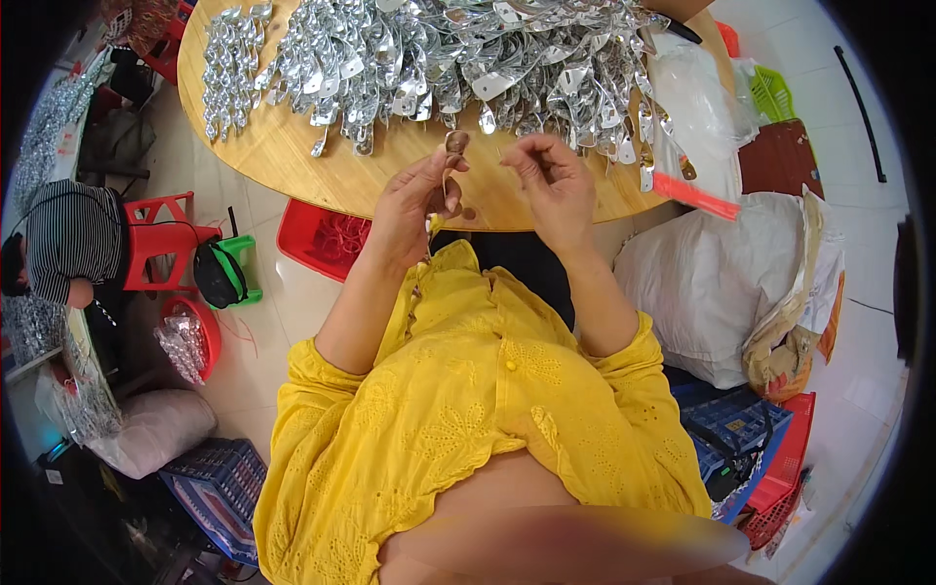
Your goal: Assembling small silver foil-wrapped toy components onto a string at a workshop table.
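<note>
Your left hand (pixel 411 200) is closed on a shiny strip (pixel 455 143), its upper end poking above your fingertips, over the table's near edge. Your right hand (pixel 558 193) is curled just beside it; whether it grips anything, you can't tell. Beyond both, silver strips (pixel 468 58) heap on the table (pixel 292 166). A red bin (pixel 304 244) stands below, to your left.
</note>
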### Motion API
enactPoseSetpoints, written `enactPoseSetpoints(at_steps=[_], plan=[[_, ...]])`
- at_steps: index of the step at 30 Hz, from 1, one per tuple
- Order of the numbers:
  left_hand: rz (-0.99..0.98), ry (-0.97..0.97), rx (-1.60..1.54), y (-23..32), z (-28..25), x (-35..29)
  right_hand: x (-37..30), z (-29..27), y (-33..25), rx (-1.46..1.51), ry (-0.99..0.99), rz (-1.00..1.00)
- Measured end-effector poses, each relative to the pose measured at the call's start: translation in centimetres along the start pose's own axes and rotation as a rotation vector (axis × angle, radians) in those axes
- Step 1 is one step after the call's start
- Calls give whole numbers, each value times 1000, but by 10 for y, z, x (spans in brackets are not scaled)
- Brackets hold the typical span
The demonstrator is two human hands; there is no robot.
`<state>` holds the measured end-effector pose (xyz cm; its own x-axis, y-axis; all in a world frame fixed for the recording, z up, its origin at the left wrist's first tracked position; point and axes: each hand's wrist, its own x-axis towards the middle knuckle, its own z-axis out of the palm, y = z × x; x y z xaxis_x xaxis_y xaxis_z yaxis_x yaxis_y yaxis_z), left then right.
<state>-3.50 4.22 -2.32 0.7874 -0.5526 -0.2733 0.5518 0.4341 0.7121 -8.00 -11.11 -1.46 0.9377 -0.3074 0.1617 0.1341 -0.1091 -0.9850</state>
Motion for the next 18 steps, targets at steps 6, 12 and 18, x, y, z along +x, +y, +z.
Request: enactPoseSetpoints(at_steps=[6, 12, 18], plan=[[3, -9, 21, -2, 6, 2, -5, 10, -9, 34, -42, 17], [-20, -15, 29, 0, 8, 1, -2, 7, -8, -157, -82, 15], [-18, 58, -14, 3, 13, 1, 2, 0, -3, -439, -63, -120]])
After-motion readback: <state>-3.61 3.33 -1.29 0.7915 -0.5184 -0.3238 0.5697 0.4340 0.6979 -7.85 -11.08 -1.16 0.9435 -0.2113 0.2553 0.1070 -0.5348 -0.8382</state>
